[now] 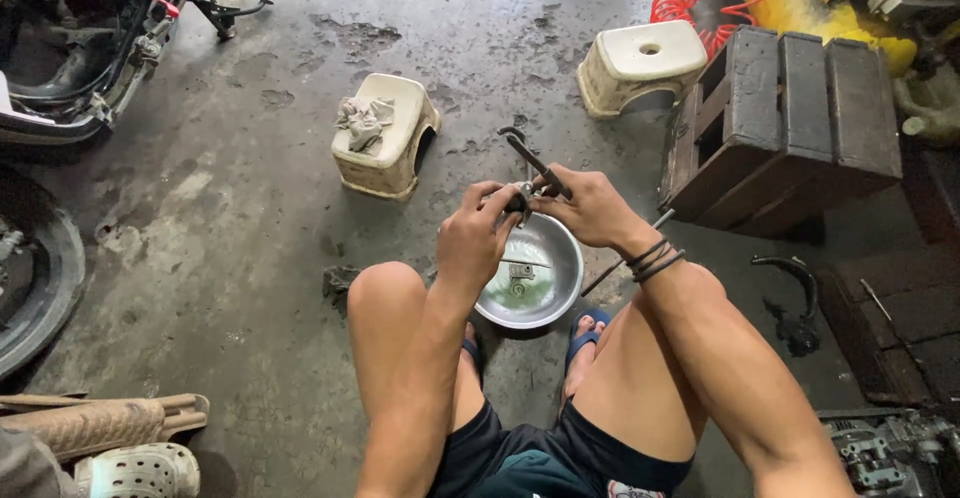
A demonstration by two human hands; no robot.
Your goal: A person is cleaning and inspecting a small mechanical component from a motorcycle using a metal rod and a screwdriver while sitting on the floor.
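Soft daylight, sharp, wide-angle edge distortion

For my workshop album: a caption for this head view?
Both hands, left hand and right hand, grip a small metal part above a steel bowl.

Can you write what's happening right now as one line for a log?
left hand: holds small metal part | right hand: grips wrench on it | below: metal bowl | setting: oily floor

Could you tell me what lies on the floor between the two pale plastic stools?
In the head view, only bare, stained concrete floor lies between the stool with the rag and the stool with the hole.
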